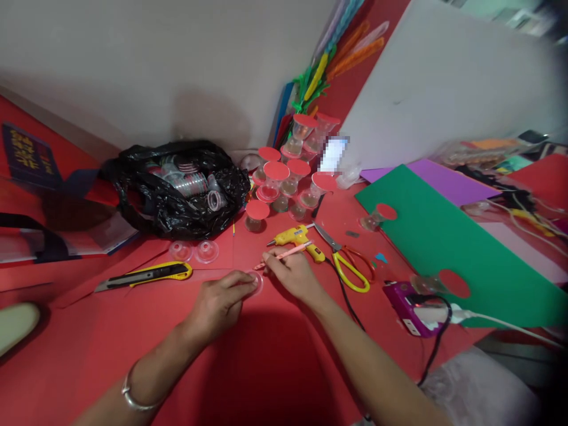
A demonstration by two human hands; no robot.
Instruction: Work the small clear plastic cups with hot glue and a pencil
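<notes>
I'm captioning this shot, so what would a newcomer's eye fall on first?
Probably the clear plastic cups topped with red discs, clustered at the back of the table. Left of them sits a black plastic bag holding more cups. Nearer, the right hand holds a pink pencil beside a clear plastic lid under the left hand.

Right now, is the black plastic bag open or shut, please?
Open: the black plastic bag has its mouth spread wide, and clear plastic cups show inside.
</notes>
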